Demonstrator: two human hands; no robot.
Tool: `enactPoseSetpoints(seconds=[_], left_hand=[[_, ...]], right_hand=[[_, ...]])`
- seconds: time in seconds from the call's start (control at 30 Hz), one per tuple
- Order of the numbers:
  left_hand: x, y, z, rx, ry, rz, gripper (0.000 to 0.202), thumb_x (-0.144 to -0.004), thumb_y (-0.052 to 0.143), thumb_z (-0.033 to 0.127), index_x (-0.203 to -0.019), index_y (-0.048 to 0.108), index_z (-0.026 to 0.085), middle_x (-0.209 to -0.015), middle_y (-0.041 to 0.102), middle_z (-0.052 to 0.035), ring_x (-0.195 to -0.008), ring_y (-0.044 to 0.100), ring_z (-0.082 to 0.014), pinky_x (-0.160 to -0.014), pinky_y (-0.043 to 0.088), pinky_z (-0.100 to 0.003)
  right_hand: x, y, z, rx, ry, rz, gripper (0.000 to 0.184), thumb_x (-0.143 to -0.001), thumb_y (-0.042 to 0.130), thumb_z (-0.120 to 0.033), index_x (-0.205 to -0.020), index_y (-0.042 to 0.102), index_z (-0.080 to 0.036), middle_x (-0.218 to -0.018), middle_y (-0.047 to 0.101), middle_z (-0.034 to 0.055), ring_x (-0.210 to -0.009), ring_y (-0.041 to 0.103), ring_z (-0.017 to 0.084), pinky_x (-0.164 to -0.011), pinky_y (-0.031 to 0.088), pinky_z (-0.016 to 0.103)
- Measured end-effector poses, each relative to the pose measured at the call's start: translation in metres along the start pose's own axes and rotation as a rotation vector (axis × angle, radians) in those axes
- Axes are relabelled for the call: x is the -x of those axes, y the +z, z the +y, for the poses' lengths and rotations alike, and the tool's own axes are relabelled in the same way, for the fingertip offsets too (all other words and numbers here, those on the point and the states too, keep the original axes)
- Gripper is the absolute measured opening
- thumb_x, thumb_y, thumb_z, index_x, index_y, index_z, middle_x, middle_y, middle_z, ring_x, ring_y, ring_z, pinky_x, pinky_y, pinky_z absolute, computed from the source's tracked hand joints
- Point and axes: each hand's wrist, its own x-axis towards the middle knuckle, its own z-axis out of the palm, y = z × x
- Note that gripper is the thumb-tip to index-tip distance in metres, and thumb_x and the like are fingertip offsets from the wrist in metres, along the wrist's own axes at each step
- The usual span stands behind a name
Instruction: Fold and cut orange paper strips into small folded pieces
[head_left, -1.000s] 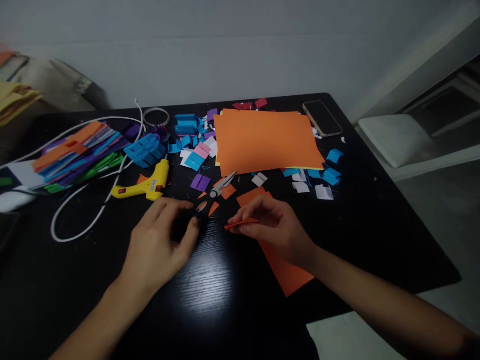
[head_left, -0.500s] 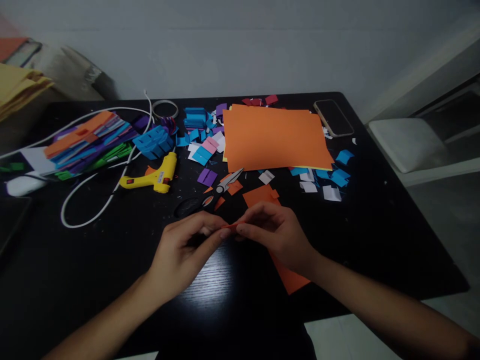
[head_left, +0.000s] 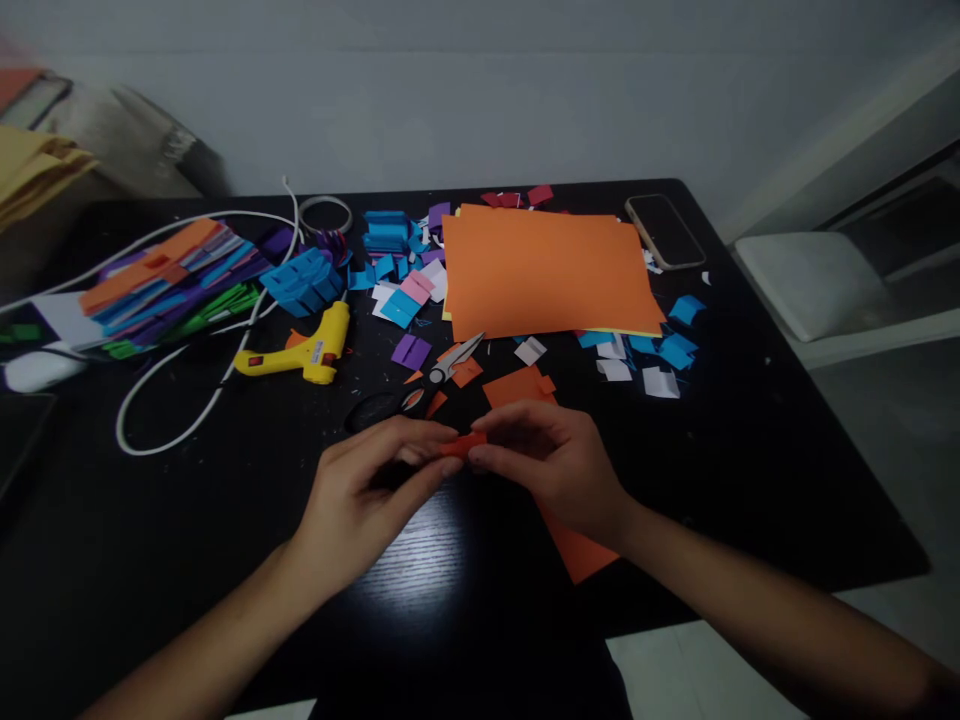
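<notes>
A small piece of orange paper (head_left: 464, 444) is pinched between both my hands, just above the black table. My left hand (head_left: 367, 490) grips its left end with thumb and fingers. At the other end, the thumb and fingertips of my right hand (head_left: 559, 465) close on it. An orange paper strip (head_left: 581, 550) lies on the table, partly hidden under my right hand and wrist. Beyond my hands rest open scissors (head_left: 437, 376) with black handles, among small orange paper pieces (head_left: 469, 372).
Orange sheets (head_left: 551, 275) lie stacked at the back, with a phone (head_left: 665, 232) to their right. A yellow glue gun (head_left: 304, 350) and a looped white cable (head_left: 124, 410) are on the left, near bundled coloured strips (head_left: 176, 280). Small paper pieces (head_left: 677, 350) are scattered about.
The orange paper piece has turned between my fingers, so more of its face shows now. Both hands stay in nearly the same place.
</notes>
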Motion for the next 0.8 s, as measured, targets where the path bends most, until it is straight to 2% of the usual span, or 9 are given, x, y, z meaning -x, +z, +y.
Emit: enactPoseSetpoints(seconds=[0.13, 0.3, 0.47, 0.63, 0.8], left_hand=[[0.0024, -0.002, -0.0025, -0.13, 0.158, -0.035, 0.027, -0.092, 0.077, 0.016, -0.118, 0.072, 0.021, -0.092, 0.074, -0.0004, -0.08, 0.071, -0.0115, -0.074, 0.059, -0.021], [0.0038, -0.0021, -0.0028, -0.177, 0.228, -0.055, 0.031, -0.093, 0.075, 0.013, -0.123, 0.069, 0.021, -0.099, 0.074, -0.0032, -0.085, 0.073, -0.0141, -0.076, 0.061, -0.025], [0.0033, -0.0025, -0.0019, -0.185, 0.145, -0.021, 0.025, -0.093, 0.075, 0.018, -0.118, 0.072, 0.022, -0.093, 0.076, -0.0017, -0.077, 0.072, -0.0135, -0.07, 0.061, -0.024], [0.0008, -0.0009, 0.0028, -0.121, 0.045, -0.01, 0.015, -0.093, 0.075, 0.021, -0.108, 0.076, 0.021, -0.089, 0.079, -0.0007, -0.071, 0.074, -0.012, -0.067, 0.061, -0.021], [-0.0017, 0.0003, 0.0066, -0.084, 0.001, -0.007, 0.013, -0.093, 0.074, 0.019, -0.106, 0.078, 0.019, -0.084, 0.08, -0.0001, -0.068, 0.073, -0.0111, -0.065, 0.06, -0.019]], right_hand=[[-0.0015, 0.0002, -0.0018, -0.054, 0.041, 0.001, 0.02, -0.076, 0.091, -0.025, -0.093, 0.08, -0.022, -0.083, 0.079, -0.0001, -0.073, 0.077, 0.013, -0.075, 0.065, 0.026], [-0.0029, -0.001, -0.0006, -0.08, 0.099, -0.011, 0.023, -0.074, 0.093, -0.027, -0.092, 0.08, -0.022, -0.085, 0.079, 0.0004, -0.075, 0.077, 0.015, -0.077, 0.066, 0.031], [-0.0039, -0.003, 0.0014, -0.025, 0.061, -0.027, 0.033, -0.068, 0.096, -0.023, -0.097, 0.081, -0.024, -0.089, 0.08, 0.0001, -0.084, 0.077, 0.016, -0.083, 0.065, 0.032], [-0.0041, -0.0026, 0.0021, -0.039, 0.029, -0.035, 0.03, -0.07, 0.095, -0.02, -0.096, 0.081, -0.026, -0.088, 0.08, -0.0013, -0.083, 0.077, 0.014, -0.082, 0.064, 0.028], [-0.0034, -0.0016, 0.0011, -0.017, 0.028, -0.021, 0.03, -0.07, 0.094, -0.022, -0.098, 0.082, -0.026, -0.089, 0.08, -0.0002, -0.086, 0.077, 0.016, -0.083, 0.064, 0.031]])
